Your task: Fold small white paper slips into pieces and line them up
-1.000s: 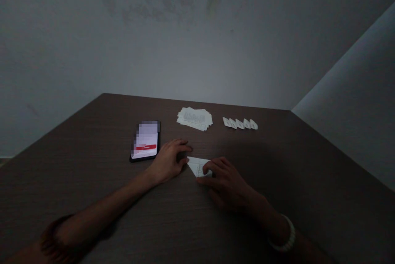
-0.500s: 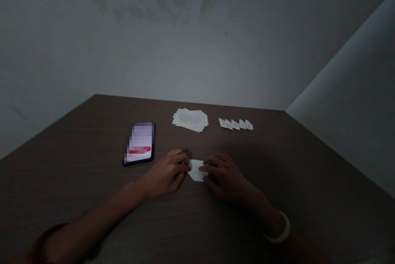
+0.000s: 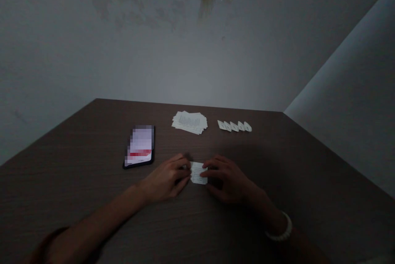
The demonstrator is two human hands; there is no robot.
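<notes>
A small piece of printed white paper lies on the brown table between my hands, its lower corners cut off at an angle by what look like folds. My left hand has its curled fingers on the paper's left edge. From the other side, my right hand holds the right edge, with the index finger resting on the printed face and the thumb at the lower right corner. Fingertips hide parts of both side edges.
A loose stack of printed paper sheets lies farther back on the table. To its right is a row of several folded white papers. A phone with a lit, blurred screen lies at left. Grey walls rise behind and at right.
The view has tilted slightly, so everything sits a little lower. My fingers have shifted outward on the paper, and more of its printed face shows. Its lower right corner now looks angled.
</notes>
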